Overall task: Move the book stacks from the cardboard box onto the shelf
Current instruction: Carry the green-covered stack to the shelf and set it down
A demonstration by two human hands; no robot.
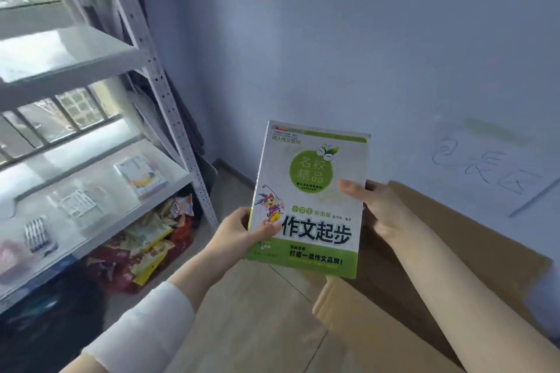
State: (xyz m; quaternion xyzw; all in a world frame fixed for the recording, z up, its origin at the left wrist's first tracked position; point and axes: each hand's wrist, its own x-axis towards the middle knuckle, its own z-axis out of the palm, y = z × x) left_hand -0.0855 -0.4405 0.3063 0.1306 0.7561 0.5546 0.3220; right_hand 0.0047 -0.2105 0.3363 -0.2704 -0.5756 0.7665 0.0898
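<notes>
The green-and-white paperback book (309,200) hides the fingers of the right hand (375,206) behind its cover; only the thumb shows on the front. It also hides most of the left hand (242,230) fingers and the near-left corner of the brown cardboard box (424,266), whose inside cannot be seen. Left of the book, the grey metal shelf (100,160) is cut by the picture's edge, and the small items on it are too blurred to identify.

Single head-worn wide-angle view, looking forward and down, close above both forearms
</notes>
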